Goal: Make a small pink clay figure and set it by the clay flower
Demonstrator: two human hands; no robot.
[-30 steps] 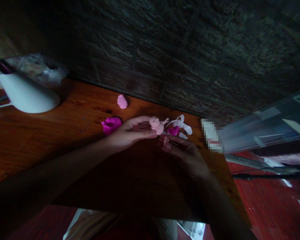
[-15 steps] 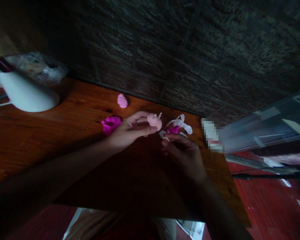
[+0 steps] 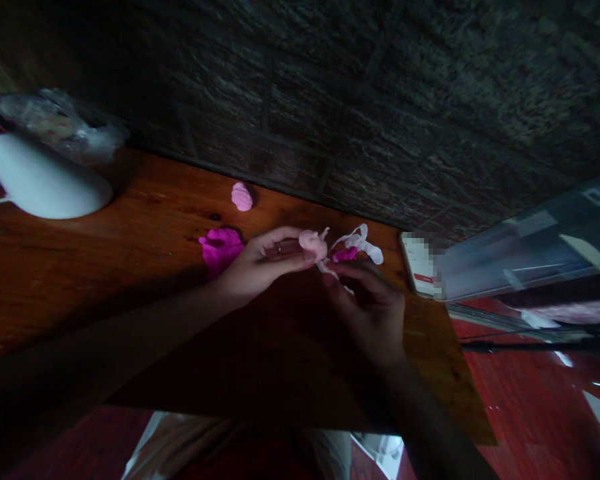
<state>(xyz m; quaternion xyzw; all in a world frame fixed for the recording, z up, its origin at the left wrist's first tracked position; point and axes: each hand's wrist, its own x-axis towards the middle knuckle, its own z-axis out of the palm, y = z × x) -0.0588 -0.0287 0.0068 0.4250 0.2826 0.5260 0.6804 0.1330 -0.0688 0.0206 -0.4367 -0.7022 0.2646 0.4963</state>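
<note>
My left hand (image 3: 260, 261) is closed on a pale pink clay figure (image 3: 313, 243), held at its fingertips just above the wooden table (image 3: 105, 267). My right hand (image 3: 367, 303) is pinched on a small pale scrap (image 3: 326, 268) right under the figure, touching it. A magenta clay lump (image 3: 221, 245) lies behind my left hand. A small magenta piece (image 3: 346, 254) and white curled strips (image 3: 361, 241) lie just past the fingertips. A light pink ball (image 3: 241, 197) sits near the wall.
A white rounded object (image 3: 40, 180) and a crumpled clear plastic bag (image 3: 60, 127) stand at the back left. A dark brick wall (image 3: 380, 100) borders the table. A white box (image 3: 420, 263) and a clear plastic case (image 3: 525, 247) lie at the right edge.
My right hand has lifted off the table and brought a pale scrap up to the pink figure. My left hand turned the figure slightly.
</note>
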